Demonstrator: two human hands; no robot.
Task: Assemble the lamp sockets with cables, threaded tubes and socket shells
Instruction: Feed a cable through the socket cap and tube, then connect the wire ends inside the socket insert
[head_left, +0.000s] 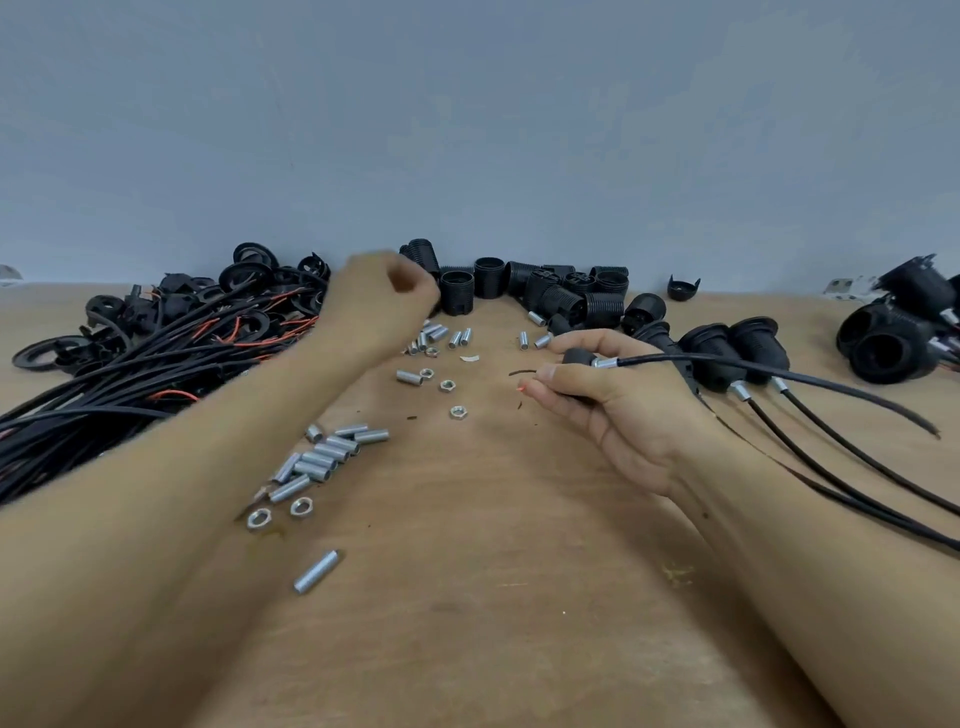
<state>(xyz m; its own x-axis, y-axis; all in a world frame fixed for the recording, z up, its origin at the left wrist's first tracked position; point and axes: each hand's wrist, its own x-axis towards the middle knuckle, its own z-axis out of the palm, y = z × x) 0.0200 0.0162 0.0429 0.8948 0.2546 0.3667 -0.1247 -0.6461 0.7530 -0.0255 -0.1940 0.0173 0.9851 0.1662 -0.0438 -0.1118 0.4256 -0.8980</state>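
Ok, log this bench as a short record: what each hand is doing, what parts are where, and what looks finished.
left hand: blurred, reaching toward the socket shells by the wall; grip unclear
right hand: fingers hold a socket cap with cable
cable pile: left side
threaded tubes: loose at centre, with nuts
finished sockets: right side, cables attached
surface: wooden table

Both forearms are bare to the frame's edge, and the left hand (382, 306) and right hand (618, 410) wear nothing.

Single head-worn wide-angle view, facing forward and down over the table (519, 597), close above both forearms.
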